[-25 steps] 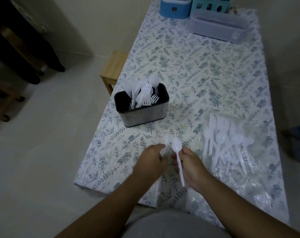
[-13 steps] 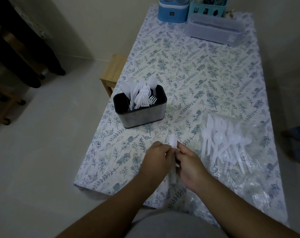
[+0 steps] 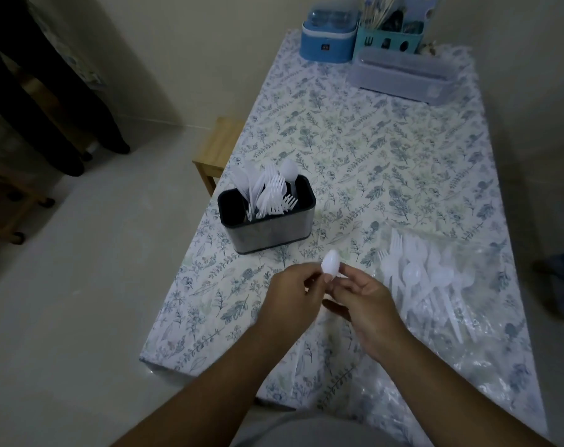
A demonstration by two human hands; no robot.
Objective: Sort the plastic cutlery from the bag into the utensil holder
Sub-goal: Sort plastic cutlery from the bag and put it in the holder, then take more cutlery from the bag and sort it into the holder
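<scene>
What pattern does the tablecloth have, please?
Blue-green leaf and flower sprigs on white tablecloth; head view.

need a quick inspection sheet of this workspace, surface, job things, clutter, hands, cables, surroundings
surface: table under a leaf-print cloth
job's things: white spoon held up between both hands; utensil holder standing with spoons and forks in it; clear bag of cutlery lying flat at the right
clutter: blue container, teal rack and clear lidded box at the far end
hands: left hand and right hand both pinch the spoon
cables: nothing seen
surroundings: wooden stool beside the table, pale floor
</scene>
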